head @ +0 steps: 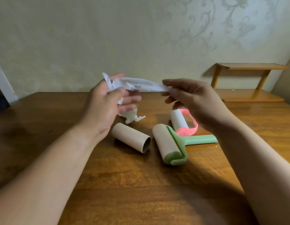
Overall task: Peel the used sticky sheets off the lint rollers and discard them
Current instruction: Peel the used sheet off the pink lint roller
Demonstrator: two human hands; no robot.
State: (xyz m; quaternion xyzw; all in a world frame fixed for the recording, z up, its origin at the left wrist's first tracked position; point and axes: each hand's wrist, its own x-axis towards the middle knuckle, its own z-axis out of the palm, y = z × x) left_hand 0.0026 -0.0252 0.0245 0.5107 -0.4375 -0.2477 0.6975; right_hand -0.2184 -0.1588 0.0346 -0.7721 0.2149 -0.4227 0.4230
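Now the fingers (169, 82) of our right hand (189, 98) pinch one end of the sticky sheet (141, 84). The thumb and fingers of our left hand (106, 101) curl round the other end, which is scrunched into a wad. So both hands are holding the same sheet.

The sheet runs from side to side between our hands. It hangs in the air above the table (141, 184) and touches nothing. Its wad end is at the left and its flat end is at the right. We think the next job is to bunch the flat end into the wad, so the right hand has to go left along the sheet. The sheet is sticky, so it may cling to our fingers when we try to let go.

Under our left hand, a crumpled paper ball (131, 116) lies on the table. Just beside it, nearer to us, lies a bare cardboard tube (130, 137). To the right of the tube lies the green roller (171, 143), and its roll looks brown and bare too. Behind it, under our right hand, lies the pink roller (183, 122) with a white roll on it. We think that one may have sheets left to peel. Nothing stands between our two hands. We see no bin. A wooden shelf (248, 82) sits far off at the right.
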